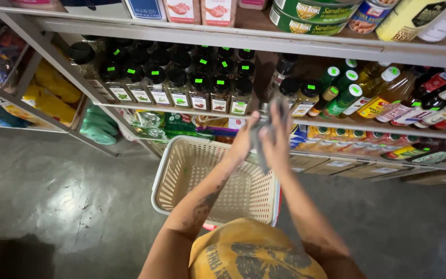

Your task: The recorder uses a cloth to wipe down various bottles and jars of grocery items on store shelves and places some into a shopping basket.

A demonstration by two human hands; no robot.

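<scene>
So I've got both hands up at the spice shelf (181, 111). My left hand (244, 139) and right hand (276, 135) are pressed around 1 grey, blurry thing (260, 135), maybe a jar or cloth, can't tell which. Fingers are curled on it from both sides. My cream basket (181, 170) sits right below, nothing in it yet, so I'd say this is barely started.

A grey cloth (262, 135) is seen between the hands; below them, a cream lattice-patterned basket (181, 170). Beyond the fingers, black-capped spice jars (181, 85) are marked with bright green stickers.
</scene>
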